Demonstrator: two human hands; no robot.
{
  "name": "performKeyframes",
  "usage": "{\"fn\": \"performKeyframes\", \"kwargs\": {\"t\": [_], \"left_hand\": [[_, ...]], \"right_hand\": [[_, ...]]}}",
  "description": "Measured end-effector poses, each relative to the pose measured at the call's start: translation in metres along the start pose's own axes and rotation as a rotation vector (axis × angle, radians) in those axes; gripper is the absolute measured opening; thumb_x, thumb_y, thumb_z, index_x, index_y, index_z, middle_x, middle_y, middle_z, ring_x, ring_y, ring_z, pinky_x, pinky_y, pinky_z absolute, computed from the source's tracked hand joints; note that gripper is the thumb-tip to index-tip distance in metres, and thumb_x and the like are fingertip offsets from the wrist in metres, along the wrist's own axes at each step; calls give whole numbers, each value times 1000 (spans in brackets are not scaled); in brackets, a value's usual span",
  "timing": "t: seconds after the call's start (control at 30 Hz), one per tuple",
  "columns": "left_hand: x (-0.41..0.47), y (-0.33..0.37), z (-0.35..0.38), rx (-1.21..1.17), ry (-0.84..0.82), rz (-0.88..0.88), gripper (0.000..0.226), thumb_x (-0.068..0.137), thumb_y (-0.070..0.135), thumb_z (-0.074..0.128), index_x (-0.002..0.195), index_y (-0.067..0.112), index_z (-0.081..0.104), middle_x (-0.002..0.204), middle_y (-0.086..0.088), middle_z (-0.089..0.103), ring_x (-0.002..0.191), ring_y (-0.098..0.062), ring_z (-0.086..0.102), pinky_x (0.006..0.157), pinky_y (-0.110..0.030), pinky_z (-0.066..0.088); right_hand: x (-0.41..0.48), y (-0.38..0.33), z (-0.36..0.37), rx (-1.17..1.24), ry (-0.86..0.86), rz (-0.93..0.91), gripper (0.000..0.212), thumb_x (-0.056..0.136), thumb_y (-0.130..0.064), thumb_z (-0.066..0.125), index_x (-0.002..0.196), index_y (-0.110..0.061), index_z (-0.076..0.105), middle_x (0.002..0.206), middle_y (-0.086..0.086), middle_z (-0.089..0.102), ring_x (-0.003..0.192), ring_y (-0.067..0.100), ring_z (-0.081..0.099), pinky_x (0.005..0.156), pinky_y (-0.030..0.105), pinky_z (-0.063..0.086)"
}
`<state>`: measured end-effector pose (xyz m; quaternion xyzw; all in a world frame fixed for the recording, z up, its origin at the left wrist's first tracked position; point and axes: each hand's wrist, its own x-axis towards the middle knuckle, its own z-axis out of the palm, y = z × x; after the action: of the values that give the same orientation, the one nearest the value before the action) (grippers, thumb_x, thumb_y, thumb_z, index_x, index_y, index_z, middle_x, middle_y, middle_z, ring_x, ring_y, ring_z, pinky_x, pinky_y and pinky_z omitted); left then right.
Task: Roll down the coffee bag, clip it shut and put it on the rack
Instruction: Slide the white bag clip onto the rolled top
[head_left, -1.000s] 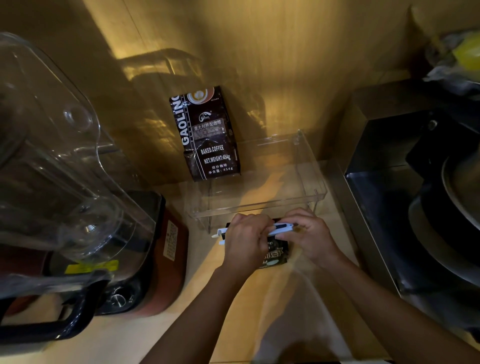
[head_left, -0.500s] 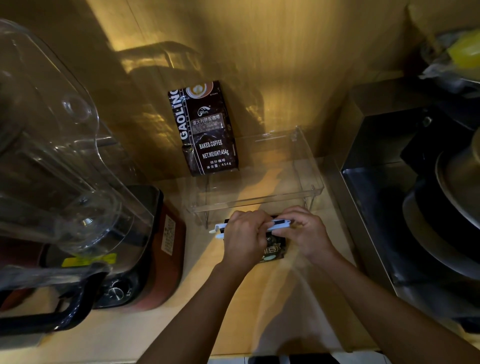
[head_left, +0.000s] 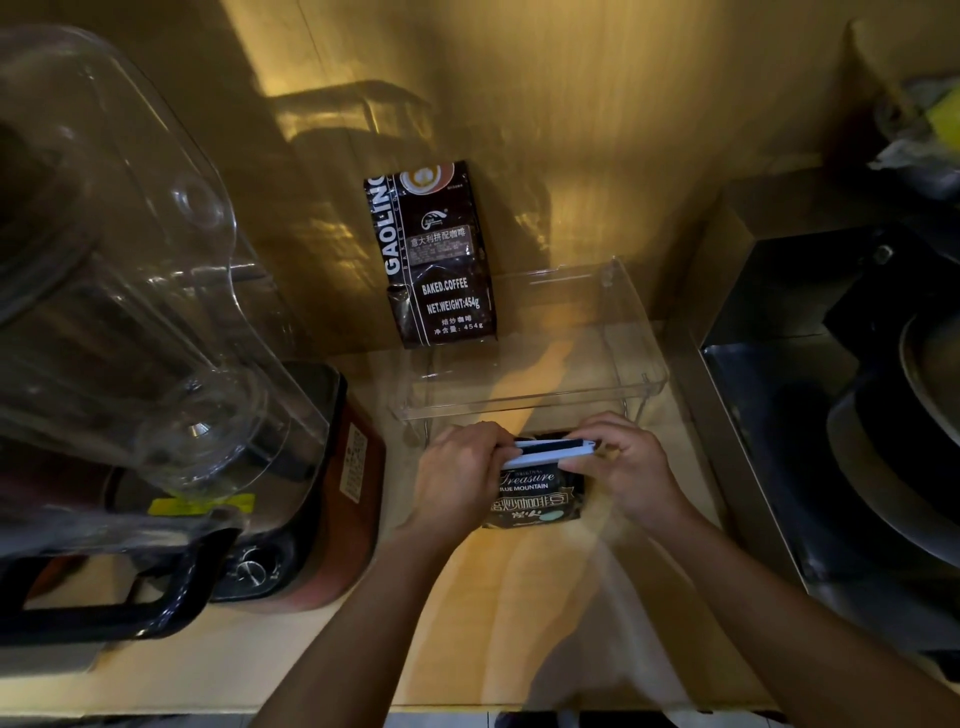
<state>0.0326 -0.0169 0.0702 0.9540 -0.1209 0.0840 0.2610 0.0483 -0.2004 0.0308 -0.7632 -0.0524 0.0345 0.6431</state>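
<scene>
A small black coffee bag (head_left: 535, 499) lies on the wooden counter just in front of the clear acrylic rack (head_left: 644, 332). Its top is rolled down. A long white sealing clip (head_left: 553, 451) lies across the rolled top. My left hand (head_left: 462, 478) grips the clip's left end and my right hand (head_left: 628, 462) pinches its right end. A second, taller black coffee bag (head_left: 436, 260) stands on the rack's left part, leaning on the wall.
A large blender (head_left: 130, 322) with a clear jug and red base fills the left. A steel sink (head_left: 810, 405) with dark pans lies to the right. The rack's right half holds nothing.
The clip's left end, which stuck out past my left hand, is now covered by it, and the bag's label shows more. Both hands stay on the clip.
</scene>
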Motion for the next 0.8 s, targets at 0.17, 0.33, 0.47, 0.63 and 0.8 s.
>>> {"fn": "performKeyframes", "kwargs": {"t": [0.17,0.33,0.47,0.63,0.8], "left_hand": [[-1,8,5,18,55,11,6,84,12,59,82,10,64,77,-10,71,71,-28,59,61,-29,38],[3,10,9,-6,16,-11,9,87,17,56,84,12,63,80,-8,71,74,-27,60,64,-37,47],[5,1,6,-46,-59,-9,8,88,22,54,88,17,60,88,-3,70,84,-23,58,71,-37,48],[5,-9,2,-68,-191,-5,43,82,41,60,118,26,45,110,2,66,100,-18,55,82,-37,43],[6,-7,9,43,-129,101,30,83,35,61,108,20,58,103,-1,67,95,-20,57,81,-33,38]], "right_hand": [[-1,3,-2,15,13,-14,26,66,5,72,78,-17,66,85,-1,59,80,5,57,63,11,50],[-3,8,-6,33,50,-21,36,64,6,73,74,-27,66,83,-3,59,81,11,58,67,17,53],[0,9,-3,28,51,-30,35,63,6,74,77,-25,66,83,-2,59,81,13,57,65,10,48],[-1,10,-4,39,53,-25,31,64,5,73,80,-21,67,85,0,60,82,14,58,66,10,49],[0,7,-3,48,49,-26,31,62,8,73,79,-18,67,83,1,59,77,2,57,66,10,48]]}}
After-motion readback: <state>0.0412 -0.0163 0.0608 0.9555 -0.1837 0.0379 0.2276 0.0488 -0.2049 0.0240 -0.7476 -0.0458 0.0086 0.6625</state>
